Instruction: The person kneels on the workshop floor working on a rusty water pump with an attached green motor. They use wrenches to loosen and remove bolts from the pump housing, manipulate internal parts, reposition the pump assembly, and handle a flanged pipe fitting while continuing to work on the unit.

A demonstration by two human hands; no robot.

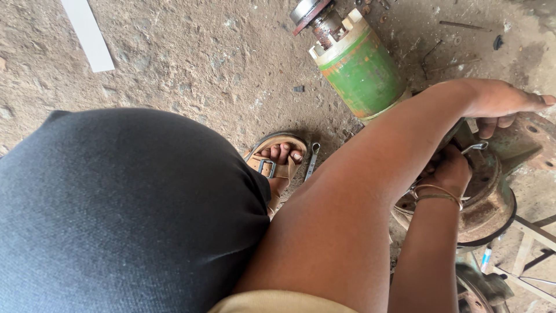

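My left hand (503, 102) reaches across to the right and lies on a rusty green machine housing (524, 145), with its fingers curled over the edge. My right hand (450, 169), with thin bangles at the wrist, is closed on a metal spanner (476, 146) whose ring end sticks out above the fist. It sits over a rusty round drum (489, 203) of the same machine. My left forearm partly hides the drum and the housing.
A green cylinder with a white collar and rusty shaft (356, 61) lies on the dirt floor at top centre. A second spanner (311, 160) lies beside my sandalled foot (278, 159). My black-clad knee (121, 208) fills the left. A white strip (88, 33) lies top left.
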